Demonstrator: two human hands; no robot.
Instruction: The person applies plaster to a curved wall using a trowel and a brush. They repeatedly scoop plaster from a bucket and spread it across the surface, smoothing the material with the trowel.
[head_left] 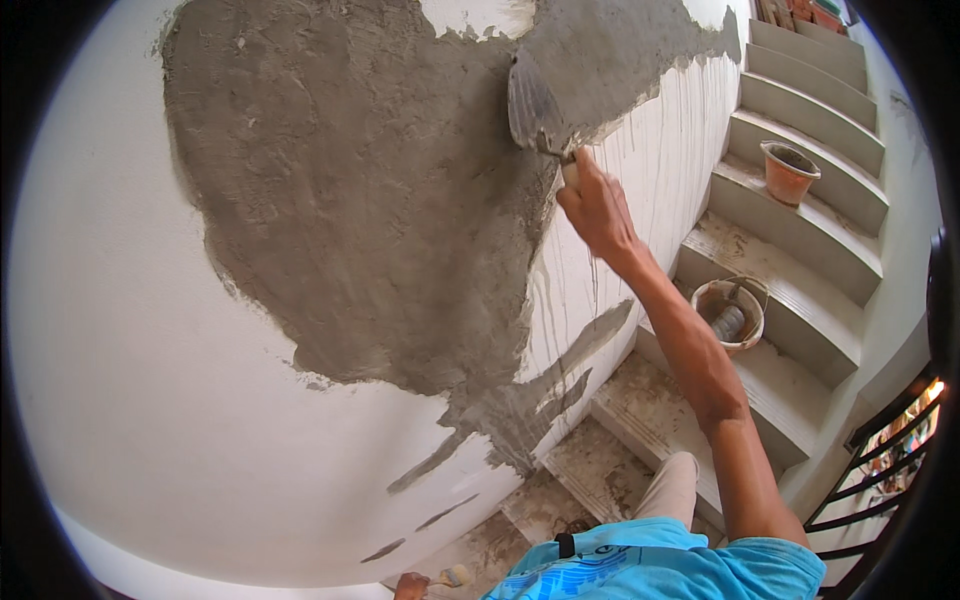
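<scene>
My right hand is stretched out toward the wall, its fingers wrapped round the handle of a pointing trowel. The trowel's blade, smeared grey, lies on or very close to a broad patch of grey mortar on the white wall. Whether the blade touches the mortar, I cannot tell. At the lower edge my left hand shows only in part, closed on a paintbrush with pale bristles. The brush sits low, apart from the wall patch.
Concrete stairs climb along the right side of the wall. An orange-brown bucket stands on one step; lower down is a whitish bucket with a grey ribbed object inside. A black metal railing borders the lower right.
</scene>
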